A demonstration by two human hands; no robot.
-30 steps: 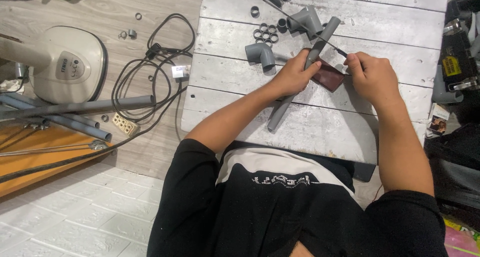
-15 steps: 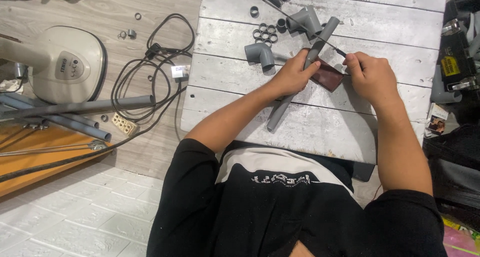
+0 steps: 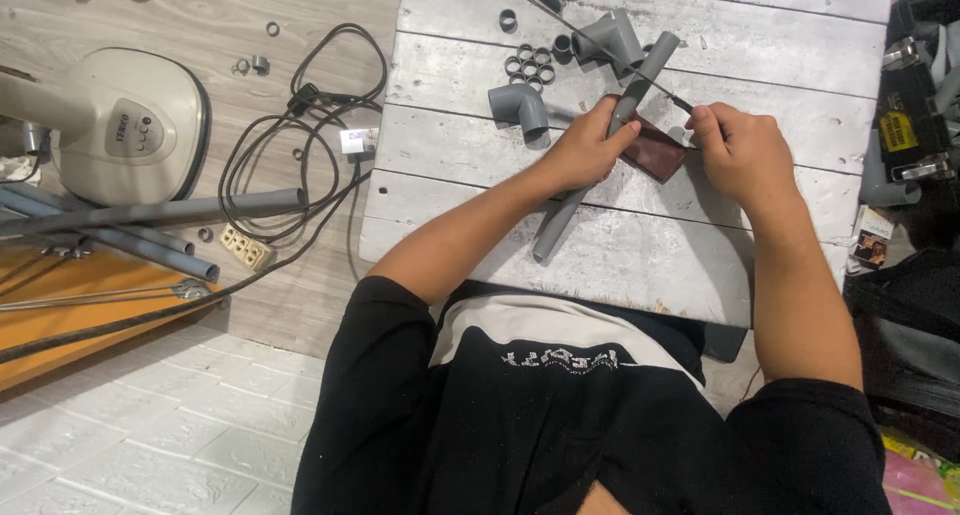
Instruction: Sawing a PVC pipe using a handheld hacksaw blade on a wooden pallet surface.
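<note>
My left hand [image 3: 588,147] grips a long grey plastic pipe [image 3: 570,213] that lies slanted across a whitewashed plank table [image 3: 640,255]. Under the pipe sits a small dark reddish-brown block [image 3: 655,152]. My right hand [image 3: 738,147] holds a thin dark saw blade [image 3: 600,43] that crosses the pipe near its upper end. Both hands are close together over the block.
A grey elbow fitting [image 3: 522,105], several short grey rings [image 3: 530,63] and other pipe fittings [image 3: 610,37] lie at the table's far side. On the floor at left are a white fan base [image 3: 125,125], a black cable [image 3: 290,165], long grey pipes [image 3: 150,215] and metal rods.
</note>
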